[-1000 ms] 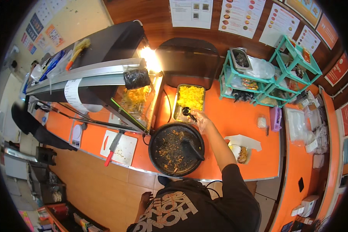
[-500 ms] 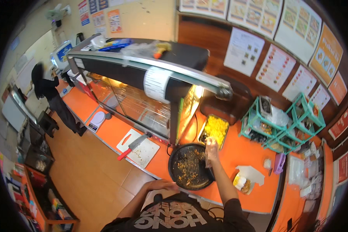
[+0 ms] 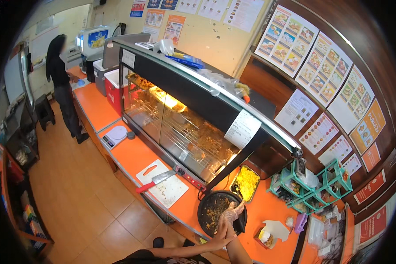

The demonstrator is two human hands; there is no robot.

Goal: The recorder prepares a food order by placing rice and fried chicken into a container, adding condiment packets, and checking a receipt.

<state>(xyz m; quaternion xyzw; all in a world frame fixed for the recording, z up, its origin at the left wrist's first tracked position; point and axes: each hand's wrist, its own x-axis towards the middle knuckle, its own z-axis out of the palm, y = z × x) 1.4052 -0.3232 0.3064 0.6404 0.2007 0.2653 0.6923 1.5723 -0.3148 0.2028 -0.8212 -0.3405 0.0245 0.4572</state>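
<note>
My right hand wears a clear plastic glove and is over the right side of a round black pan. Its fingers look loosely stretched, with nothing visible in them. At its wrist, the bare fingers of my left hand are closed on the glove's edge. Brown fried crumbs lie scattered in the pan. Just beyond the gloved fingertips, a metal tray holds yellow shredded food, with a dark utensil at its near edge. To the right stands an opened takeaway box with white and brown food in it.
A heated glass display case fills the counter's back. Left of the pan lie a white cutting board, a red-handled knife and a scale. Green baskets stand on the right. A person in black stands far left.
My left hand has come from beside the pan to my right wrist. My right hand has drawn back from the yellow food to above the pan. The view has swung leftward.
</note>
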